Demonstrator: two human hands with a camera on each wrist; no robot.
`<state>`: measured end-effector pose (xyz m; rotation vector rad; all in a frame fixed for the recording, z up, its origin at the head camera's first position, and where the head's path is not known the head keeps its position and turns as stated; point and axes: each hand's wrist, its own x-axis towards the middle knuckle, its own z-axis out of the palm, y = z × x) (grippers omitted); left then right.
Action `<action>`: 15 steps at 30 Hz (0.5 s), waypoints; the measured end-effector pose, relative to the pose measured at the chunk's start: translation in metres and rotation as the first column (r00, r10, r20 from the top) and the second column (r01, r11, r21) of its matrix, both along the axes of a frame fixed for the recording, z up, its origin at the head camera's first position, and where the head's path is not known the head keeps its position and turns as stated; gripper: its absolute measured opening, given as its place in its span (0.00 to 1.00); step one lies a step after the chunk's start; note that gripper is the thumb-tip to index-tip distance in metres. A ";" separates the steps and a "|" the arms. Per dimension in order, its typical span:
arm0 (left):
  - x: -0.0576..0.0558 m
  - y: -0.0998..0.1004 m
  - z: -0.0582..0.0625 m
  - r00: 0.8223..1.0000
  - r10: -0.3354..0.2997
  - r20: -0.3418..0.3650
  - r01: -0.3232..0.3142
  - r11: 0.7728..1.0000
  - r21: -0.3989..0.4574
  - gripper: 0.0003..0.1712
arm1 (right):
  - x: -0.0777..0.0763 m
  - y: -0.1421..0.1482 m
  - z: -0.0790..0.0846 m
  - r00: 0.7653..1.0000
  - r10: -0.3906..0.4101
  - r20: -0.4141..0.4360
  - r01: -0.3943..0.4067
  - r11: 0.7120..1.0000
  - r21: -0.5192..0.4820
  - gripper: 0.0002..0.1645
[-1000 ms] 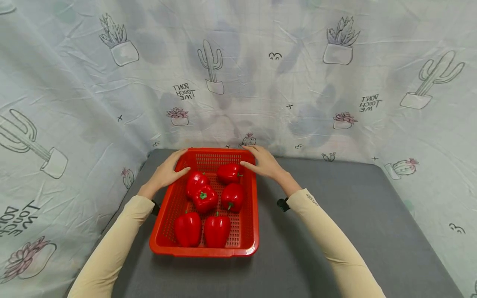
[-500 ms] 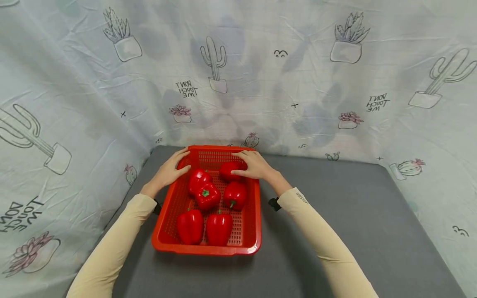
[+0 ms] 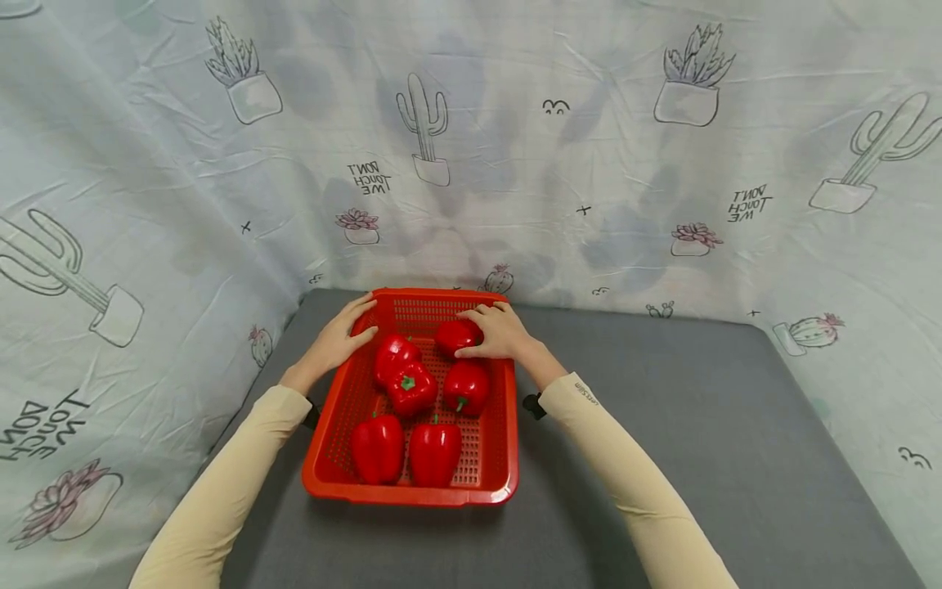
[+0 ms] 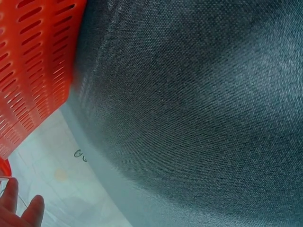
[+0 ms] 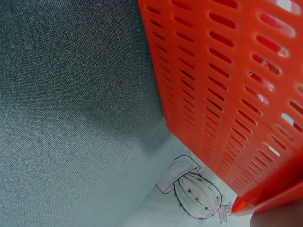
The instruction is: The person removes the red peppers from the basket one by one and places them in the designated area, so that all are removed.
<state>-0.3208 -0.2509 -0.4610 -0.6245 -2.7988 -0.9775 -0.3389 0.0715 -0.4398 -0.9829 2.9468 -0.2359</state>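
A red plastic basket with slotted walls holds several red bell peppers, among them a front pepper and one with its green stem facing up. My right hand reaches over the right wall near the back corner. Its fingers and thumb curve round the back right bell pepper, which they partly hide. My left hand rests at the left rim near the back corner, fingers spread loosely and the thumb over the inside. In the left wrist view, two of its fingertips show beside the basket wall.
The basket stands on a grey cloth-covered table, toward its back left. A pale curtain printed with cacti hangs behind and along both sides. Dark wrist cameras sit under the wrists.
My right hand has moved left and down from the right rim onto the back right pepper, and its fingers have closed round it. My left hand stays at the left rim.
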 end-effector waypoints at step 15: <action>0.018 -0.005 -0.002 0.998 -0.027 -0.053 0.027 1.000 0.011 0.33 | 0.019 -0.003 -0.003 1.000 -0.014 -0.011 0.013 0.999 -0.052 0.36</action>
